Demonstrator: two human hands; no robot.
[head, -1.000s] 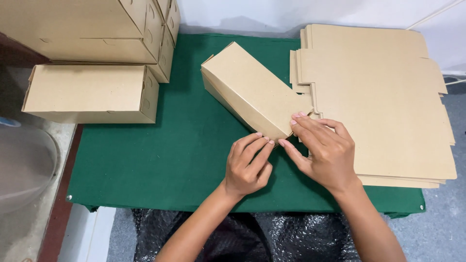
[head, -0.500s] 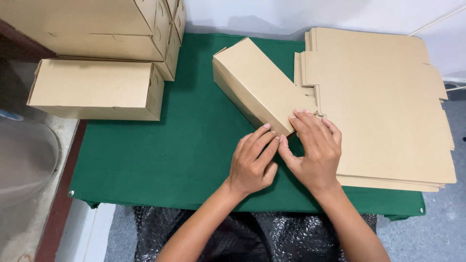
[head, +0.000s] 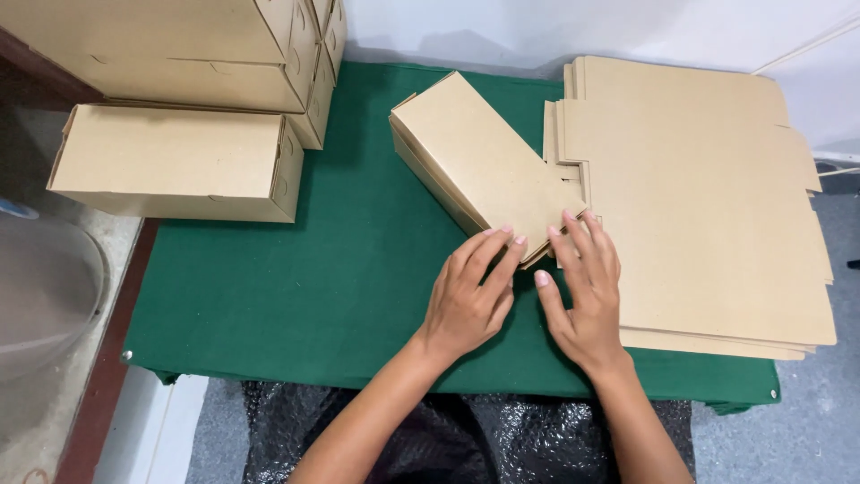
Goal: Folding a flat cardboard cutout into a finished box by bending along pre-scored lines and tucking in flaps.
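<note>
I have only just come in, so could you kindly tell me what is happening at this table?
A person is pressing both hands on the near end of a folded cardboard box lying at an angle on the green table cover. The left hand and right hand lie flat, fingertips on the box's end. Flat cardboard blanks are stacked to the right; finished boxes are piled at the far left.

Green-covered table (head: 296, 287) under my hands. Folded brown box (head: 475, 161) lies slantwise at its middle, toward the far edge, its near corner overlapping the stack of flat cardboard blanks (head: 708, 206) filling the right side. Far left corner: closed boxes piled up (head: 179, 45), one more closed box (head: 175, 161) in front, overhanging the left edge. My palms rest on the cloth by the near edge.
</note>
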